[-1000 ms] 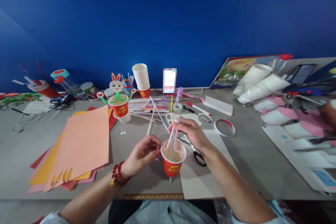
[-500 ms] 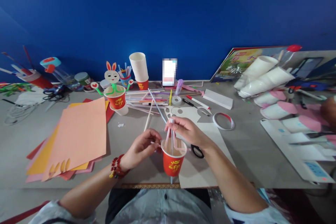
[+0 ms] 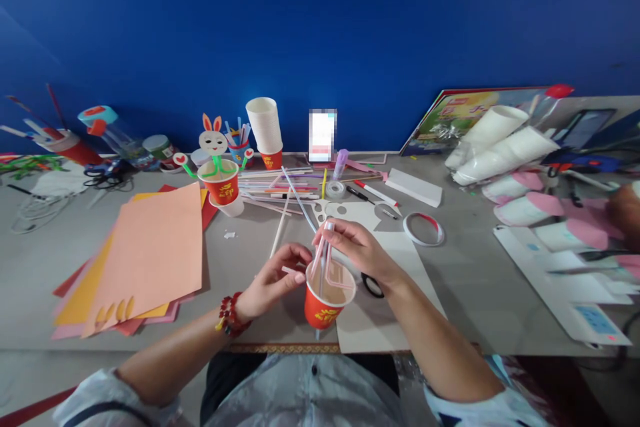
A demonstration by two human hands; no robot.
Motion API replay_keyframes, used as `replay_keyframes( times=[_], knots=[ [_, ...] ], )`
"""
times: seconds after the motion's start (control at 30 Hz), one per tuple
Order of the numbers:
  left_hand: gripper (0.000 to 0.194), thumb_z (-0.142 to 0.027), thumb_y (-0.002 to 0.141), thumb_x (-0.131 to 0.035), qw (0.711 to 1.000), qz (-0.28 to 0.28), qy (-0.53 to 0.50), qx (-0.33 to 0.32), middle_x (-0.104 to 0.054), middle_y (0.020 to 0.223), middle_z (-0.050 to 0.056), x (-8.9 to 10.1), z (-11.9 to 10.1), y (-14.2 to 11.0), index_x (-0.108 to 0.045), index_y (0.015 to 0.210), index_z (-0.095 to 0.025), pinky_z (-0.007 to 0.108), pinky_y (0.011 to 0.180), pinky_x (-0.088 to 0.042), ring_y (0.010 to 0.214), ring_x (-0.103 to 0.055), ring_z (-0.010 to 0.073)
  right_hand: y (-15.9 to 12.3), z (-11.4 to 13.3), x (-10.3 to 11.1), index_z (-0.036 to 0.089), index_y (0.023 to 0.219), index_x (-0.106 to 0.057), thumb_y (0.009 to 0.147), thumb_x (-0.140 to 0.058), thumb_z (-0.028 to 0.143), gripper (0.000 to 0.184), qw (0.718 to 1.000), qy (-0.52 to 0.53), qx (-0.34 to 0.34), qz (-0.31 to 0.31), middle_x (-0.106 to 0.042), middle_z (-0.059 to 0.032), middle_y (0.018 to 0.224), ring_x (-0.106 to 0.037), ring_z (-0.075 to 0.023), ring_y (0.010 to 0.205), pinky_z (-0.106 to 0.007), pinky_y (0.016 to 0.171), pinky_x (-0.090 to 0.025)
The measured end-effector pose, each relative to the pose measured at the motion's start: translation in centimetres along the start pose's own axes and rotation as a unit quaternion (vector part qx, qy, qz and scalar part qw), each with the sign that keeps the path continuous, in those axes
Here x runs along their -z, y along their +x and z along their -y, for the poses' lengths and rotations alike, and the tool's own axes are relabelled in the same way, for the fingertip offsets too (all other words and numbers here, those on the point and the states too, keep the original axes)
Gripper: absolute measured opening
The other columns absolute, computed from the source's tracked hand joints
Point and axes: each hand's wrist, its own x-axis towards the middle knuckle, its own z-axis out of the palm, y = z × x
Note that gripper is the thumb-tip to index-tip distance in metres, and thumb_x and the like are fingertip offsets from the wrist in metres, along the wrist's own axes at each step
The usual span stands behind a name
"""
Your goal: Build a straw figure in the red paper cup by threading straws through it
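Observation:
A red paper cup (image 3: 323,310) with yellow lettering is in front of me, tilted slightly. Bendy straws (image 3: 327,250) in pink and white rise from inside it, bunched at the top. My right hand (image 3: 357,243) pinches that bunch above the rim. At the cup's left side my left hand (image 3: 273,280) is closed, thumb and fingers around a short pale straw end (image 3: 289,270) close to the rim. A blue-grey straw tip (image 3: 317,333) pokes out under the cup. Black scissor handles (image 3: 373,285) lie right of it, partly hidden by my right arm.
Coloured paper sheets (image 3: 155,253) lie to the left. Behind them stands a rabbit-decorated cup (image 3: 223,187). Loose straws, markers, a tape roll (image 3: 424,229) and cut white card (image 3: 395,260) lie ahead. Another person's hand (image 3: 625,217) is at the far right.
The cup has tipped, its base moving left, and the straw bunch has shifted slightly right. My left hand has come in against the rim. My right hand keeps hold of the straws.

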Motion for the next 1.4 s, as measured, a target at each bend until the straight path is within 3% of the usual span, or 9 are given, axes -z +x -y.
replay_keyframes(
  times=[0.1, 0.23, 0.43, 0.57, 0.67, 0.73, 0.87, 1.1, 1.4],
  knots=[
    [0.024, -0.040, 0.092, -0.063, 0.998, 0.034, 0.044, -0.027, -0.055, 0.101, 0.007, -0.3, 0.1, 0.1, -0.060, 0.097, -0.017, 0.031, 0.087, -0.043, 0.096, -0.053, 0.0192, 0.0, -0.1, 0.0, 0.017, 0.088, -0.067, 0.099, -0.053, 0.044, 0.032, 1.000, -0.003, -0.002, -0.010, -0.064, -0.0019, 0.078, -0.059, -0.0139, 0.072, -0.025, 0.069, -0.047],
    [0.020, -0.031, 0.096, -0.058, 0.989, 0.024, 0.119, -0.085, -0.056, 0.100, 0.008, -0.3, -0.6, 0.0, -0.061, 0.083, -0.015, 0.032, 0.088, -0.042, 0.096, -0.054, 0.0192, 0.0, -0.1, 0.1, 0.017, 0.087, -0.066, 0.099, -0.051, 0.045, 0.034, 1.000, 0.007, -0.005, 0.005, -0.064, -0.0017, 0.075, -0.057, -0.0133, 0.067, -0.025, 0.064, -0.046],
    [0.022, -0.031, 0.093, -0.062, 0.991, 0.005, 0.093, -0.096, -0.057, 0.099, 0.008, 0.1, -0.6, -0.1, -0.063, 0.078, -0.015, 0.032, 0.087, -0.042, 0.094, -0.054, 0.0188, -0.1, -0.2, -0.1, 0.017, 0.089, -0.065, 0.099, -0.051, 0.047, 0.035, 0.999, 0.033, -0.020, 0.018, -0.063, -0.0017, 0.074, -0.059, -0.0137, 0.066, -0.026, 0.064, -0.047],
    [0.027, -0.041, 0.087, -0.069, 0.999, 0.008, -0.005, -0.049, -0.056, 0.112, 0.009, -0.5, 0.3, -0.1, -0.064, 0.101, -0.018, 0.035, 0.094, -0.042, 0.108, -0.054, 0.0230, -0.1, -0.5, -0.6, 0.017, 0.089, -0.067, 0.099, -0.052, 0.045, 0.033, 0.999, 0.038, 0.000, -0.016, -0.062, -0.0012, 0.075, -0.059, -0.0132, 0.068, -0.025, 0.066, -0.046],
    [0.067, -0.046, 0.077, -0.079, 0.995, 0.061, -0.072, 0.011, -0.055, 0.128, 0.011, -1.0, 0.8, -0.2, -0.049, 0.134, -0.025, 0.039, 0.098, -0.043, 0.119, -0.054, 0.0282, -0.1, -0.6, -1.0, 0.018, 0.092, -0.068, 0.099, -0.053, 0.045, 0.032, 0.999, 0.033, 0.012, -0.032, -0.060, -0.0005, 0.076, -0.056, -0.0126, 0.067, -0.025, 0.065, -0.045],
    [0.077, -0.042, 0.075, -0.081, 0.992, 0.090, -0.078, 0.046, -0.054, 0.135, 0.012, -1.1, 0.9, -0.4, -0.044, 0.141, -0.025, 0.040, 0.101, -0.042, 0.123, -0.053, 0.0302, -0.1, -0.7, -1.0, 0.018, 0.092, -0.069, 0.099, -0.052, 0.045, 0.032, 0.999, 0.024, 0.015, -0.028, -0.059, -0.0006, 0.075, -0.056, -0.0128, 0.068, -0.025, 0.065, -0.045],
    [0.070, -0.042, 0.082, -0.075, 0.990, 0.091, -0.086, 0.070, -0.060, 0.131, 0.015, -1.0, 1.1, -0.8, -0.047, 0.141, -0.021, 0.044, 0.103, -0.042, 0.120, -0.058, 0.0314, -0.2, -0.9, -0.6, 0.018, 0.090, -0.068, 0.100, -0.050, 0.046, 0.034, 1.000, 0.016, 0.006, -0.024, -0.061, -0.0016, 0.076, -0.059, -0.0143, 0.071, -0.027, 0.068, -0.045],
    [0.080, -0.048, 0.081, -0.075, 0.992, 0.071, -0.075, 0.069, -0.061, 0.132, 0.017, -0.8, 1.4, -1.0, -0.041, 0.147, -0.020, 0.048, 0.106, -0.041, 0.119, -0.059, 0.0331, -0.4, -1.2, -0.2, 0.020, 0.104, -0.068, 0.101, -0.048, 0.046, 0.034, 0.999, 0.034, 0.012, -0.008, -0.063, -0.0023, 0.077, -0.060, -0.0155, 0.074, -0.029, 0.070, -0.046],
    [0.058, -0.044, 0.081, -0.075, 0.995, 0.034, -0.091, 0.032, -0.062, 0.134, 0.015, -0.6, 0.8, -0.8, -0.061, 0.131, -0.018, 0.044, 0.108, -0.041, 0.125, -0.057, 0.0323, -0.3, -0.9, -0.3, 0.020, 0.112, -0.064, 0.096, -0.055, 0.051, 0.036, 0.998, 0.054, 0.000, -0.021, -0.068, -0.0071, 0.100, -0.062, -0.0189, 0.091, -0.032, 0.086, -0.048]
  ],
)
